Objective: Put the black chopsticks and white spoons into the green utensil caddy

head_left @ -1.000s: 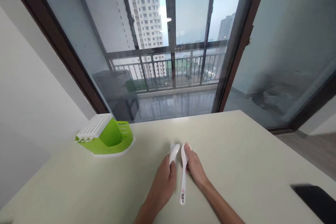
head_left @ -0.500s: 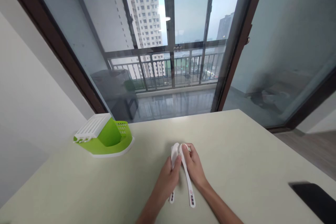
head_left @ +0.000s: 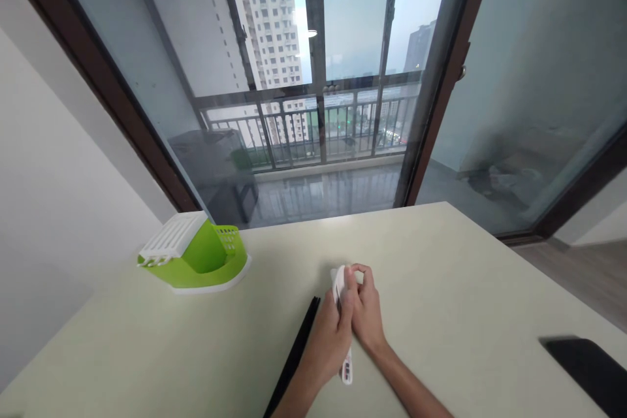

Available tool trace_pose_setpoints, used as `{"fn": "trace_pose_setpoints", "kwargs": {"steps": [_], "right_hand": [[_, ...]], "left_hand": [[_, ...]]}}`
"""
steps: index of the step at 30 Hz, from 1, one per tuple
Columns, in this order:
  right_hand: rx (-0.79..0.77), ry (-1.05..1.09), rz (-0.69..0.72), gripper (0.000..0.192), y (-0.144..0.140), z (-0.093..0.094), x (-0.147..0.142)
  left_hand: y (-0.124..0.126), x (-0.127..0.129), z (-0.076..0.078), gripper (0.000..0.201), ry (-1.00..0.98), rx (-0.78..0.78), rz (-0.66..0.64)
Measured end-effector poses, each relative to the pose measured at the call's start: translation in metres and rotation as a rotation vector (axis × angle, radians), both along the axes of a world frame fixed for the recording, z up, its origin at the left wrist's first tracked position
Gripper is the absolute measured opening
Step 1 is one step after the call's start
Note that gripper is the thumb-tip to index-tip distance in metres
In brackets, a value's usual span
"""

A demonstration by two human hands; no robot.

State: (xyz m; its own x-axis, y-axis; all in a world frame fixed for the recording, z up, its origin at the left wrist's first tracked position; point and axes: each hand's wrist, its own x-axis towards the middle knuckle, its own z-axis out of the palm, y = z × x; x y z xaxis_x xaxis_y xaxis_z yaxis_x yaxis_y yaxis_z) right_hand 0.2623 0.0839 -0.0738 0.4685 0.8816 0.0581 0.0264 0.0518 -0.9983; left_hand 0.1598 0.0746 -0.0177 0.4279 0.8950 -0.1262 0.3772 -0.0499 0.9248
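Observation:
White spoons (head_left: 347,373) are gathered close together between my hands above the table, their bowls pointing away and a marked handle end toward me. How many there are is hidden by the fingers. My left hand (head_left: 327,339) is closed around them below the bowls, thumb on top. My right hand (head_left: 366,310) pinches the bowl end from the right, its fingers curled. Beside my left hand, on its left, lie black chopsticks (head_left: 298,346), partly covered by the forearm.
A green and white cutlery holder (head_left: 215,277) stands at the table's far left. A black flat object (head_left: 580,366) lies at the right edge. The pale table (head_left: 441,287) reaches to a glass sliding door (head_left: 343,144) behind.
The spoon in my right hand has come left against the one in my left hand, so the handles now overlap. My left hand has shifted right, uncovering the black chopsticks.

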Motion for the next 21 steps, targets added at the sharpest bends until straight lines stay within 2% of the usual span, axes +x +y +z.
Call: {"fn": "trace_pose_setpoints", "kwargs": {"steps": [4,8,14,21], "right_hand": [[-0.037,-0.066,-0.013,0.048,0.000,0.000,0.001],[-0.003,-0.117,0.027,0.048,0.002,-0.002,0.003],[0.075,-0.093,0.144,0.049,0.004,-0.003,0.005],[0.083,-0.020,0.205,0.056,0.001,0.007,0.003]], "left_hand": [[-0.002,0.000,0.002,0.067,0.015,0.009,-0.009],[-0.001,-0.004,-0.001,0.068,0.036,-0.019,-0.010],[0.002,-0.020,-0.001,0.062,0.026,-0.084,-0.061],[0.002,-0.028,0.002,0.050,0.077,-0.140,-0.096]]}}
